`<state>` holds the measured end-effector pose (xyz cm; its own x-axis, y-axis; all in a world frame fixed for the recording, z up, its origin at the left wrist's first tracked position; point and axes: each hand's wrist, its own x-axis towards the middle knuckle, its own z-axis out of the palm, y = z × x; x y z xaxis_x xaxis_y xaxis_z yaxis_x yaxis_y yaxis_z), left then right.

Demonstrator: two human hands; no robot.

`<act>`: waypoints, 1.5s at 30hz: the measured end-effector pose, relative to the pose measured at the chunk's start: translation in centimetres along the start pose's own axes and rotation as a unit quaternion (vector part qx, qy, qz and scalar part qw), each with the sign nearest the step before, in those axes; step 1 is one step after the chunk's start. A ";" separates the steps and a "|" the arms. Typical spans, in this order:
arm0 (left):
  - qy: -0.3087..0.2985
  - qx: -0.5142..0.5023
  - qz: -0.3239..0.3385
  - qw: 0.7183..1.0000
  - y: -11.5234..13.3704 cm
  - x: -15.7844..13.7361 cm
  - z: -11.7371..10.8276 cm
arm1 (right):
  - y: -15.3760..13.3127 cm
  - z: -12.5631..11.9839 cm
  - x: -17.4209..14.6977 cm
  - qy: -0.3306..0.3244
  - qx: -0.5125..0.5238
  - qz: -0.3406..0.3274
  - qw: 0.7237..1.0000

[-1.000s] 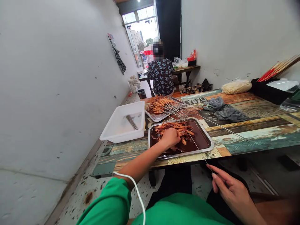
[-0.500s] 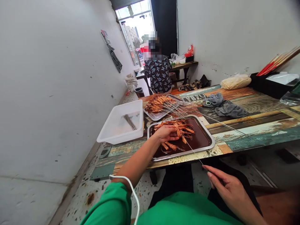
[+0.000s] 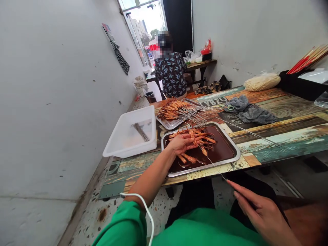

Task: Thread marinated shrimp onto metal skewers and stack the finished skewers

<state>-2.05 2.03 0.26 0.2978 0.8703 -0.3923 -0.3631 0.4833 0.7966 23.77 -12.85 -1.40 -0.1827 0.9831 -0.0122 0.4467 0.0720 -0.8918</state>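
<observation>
Over a metal tray point(image 3: 201, 168) of dark red-brown sauce, my left hand point(image 3: 181, 143) is closed around a reddish-brown meat piece point(image 3: 203, 150) with thin strands; its exact kind I cannot tell. A thin metal skewer point(image 3: 216, 166) runs from that meat down past the tray's near edge. Its near end is pinched between the thumb and fingers of my right hand point(image 3: 258, 205), in front of the table. More such meat pieces point(image 3: 188, 158) lie in the sauce around my left hand. How far the skewer passes through the meat is hidden by my fingers.
Behind stands a second tray point(image 3: 167, 123) heaped with skewered meat point(image 3: 170, 108), skewer ends pointing right. A white plastic bin point(image 3: 112, 147) at left holds several loose skewers point(image 3: 141, 132). Grey cloths point(image 3: 256, 117) lie at right. A person point(image 3: 170, 73) sits at a far table.
My right hand has shifted slightly right and down with the skewer end. The meat at the skewer appears a little lower and farther right. The view has shifted slightly.
</observation>
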 end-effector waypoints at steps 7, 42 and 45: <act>-0.008 0.003 -0.012 1.000 0.1 -0.2 0.1 | -0.4 0.0 0.0 0.003 -0.003 0.004 1.000; 0.017 0.103 0.106 0.989 -0.7 -0.2 0.6 | 1.5 0.1 1.1 -0.075 0.174 0.142 0.972; 0.019 0.087 0.101 0.991 -0.6 -0.4 0.8 | 1.4 0.5 1.1 -0.069 0.320 0.229 0.916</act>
<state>-1.25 1.35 0.28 0.1999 0.9520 -0.2317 -0.2526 0.2785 0.9266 23.75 -11.77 -2.92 -0.2329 0.8513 -0.4701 -0.0940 -0.5008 -0.8604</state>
